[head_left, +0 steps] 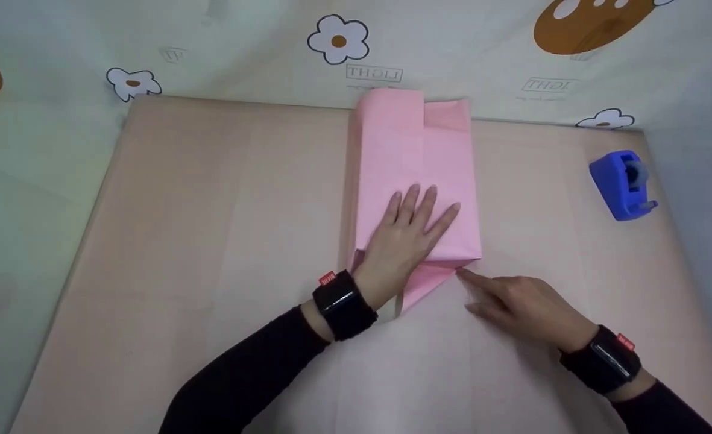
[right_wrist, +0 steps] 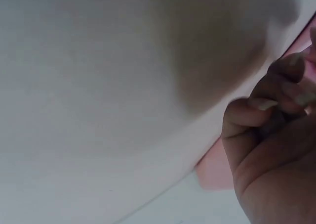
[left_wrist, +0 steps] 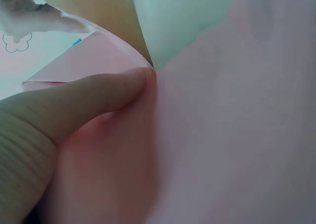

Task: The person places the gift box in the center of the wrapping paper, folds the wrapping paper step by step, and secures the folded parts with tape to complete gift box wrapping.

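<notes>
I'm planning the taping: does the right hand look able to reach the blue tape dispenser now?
Probably yes: nothing visible stands between the right hand and the tape dispenser.

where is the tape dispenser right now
In the head view, the tape dispenser sits on the table, toward the far right corner, near the right edge and well right of the pink package.

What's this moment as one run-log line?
left hand: resting flat on pink paper | right hand: touching near-end flap | blue tape dispenser: apart from both hands
</notes>
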